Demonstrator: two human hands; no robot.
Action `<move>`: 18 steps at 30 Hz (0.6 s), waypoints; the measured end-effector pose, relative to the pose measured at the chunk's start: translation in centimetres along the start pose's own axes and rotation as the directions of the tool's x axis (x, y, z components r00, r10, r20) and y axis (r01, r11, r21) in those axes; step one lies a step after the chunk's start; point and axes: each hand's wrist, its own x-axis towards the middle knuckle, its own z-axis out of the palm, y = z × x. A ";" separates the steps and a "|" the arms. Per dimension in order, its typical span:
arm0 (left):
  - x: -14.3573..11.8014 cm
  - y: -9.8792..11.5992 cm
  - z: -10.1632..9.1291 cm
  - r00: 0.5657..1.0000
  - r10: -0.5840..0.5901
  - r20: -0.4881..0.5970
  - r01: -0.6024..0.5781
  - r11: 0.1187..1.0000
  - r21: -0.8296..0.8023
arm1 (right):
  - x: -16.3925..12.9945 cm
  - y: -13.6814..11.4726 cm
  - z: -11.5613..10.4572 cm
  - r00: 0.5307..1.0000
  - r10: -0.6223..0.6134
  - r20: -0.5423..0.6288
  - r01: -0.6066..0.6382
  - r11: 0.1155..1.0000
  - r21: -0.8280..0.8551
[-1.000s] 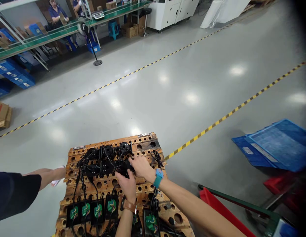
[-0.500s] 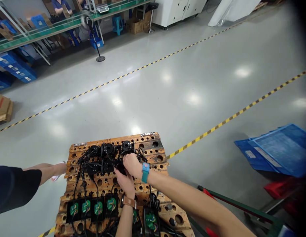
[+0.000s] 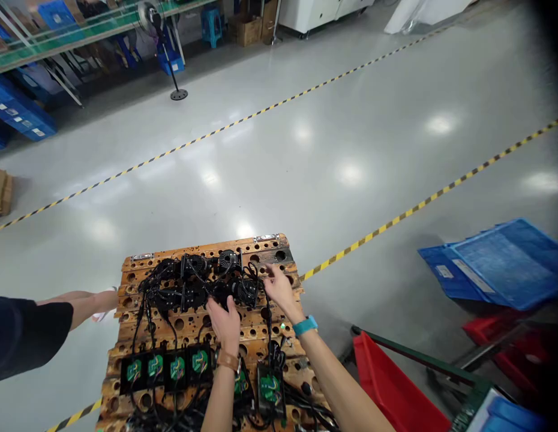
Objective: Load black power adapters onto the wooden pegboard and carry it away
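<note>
near the board's far edge, both hands work.

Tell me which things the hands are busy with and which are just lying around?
Busy with: left hand, right hand, black wired parts, holed wooden board.
Lying around: blue crate, red bin, standing fan.

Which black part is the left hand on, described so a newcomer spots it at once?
Find the holed wooden board low in the picture. On its far half lie two rows of black round parts with cables. The left hand touches the last part at the right end of the nearer row, just left of the right hand.
</note>
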 end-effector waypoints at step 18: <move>3.7 5.6 -0.9 0.563 0.548 0.618 -0.779 0.603 0.175 | -8.4 -1.0 0.9 0.980 0.105 -0.171 -0.011 0.879 0.477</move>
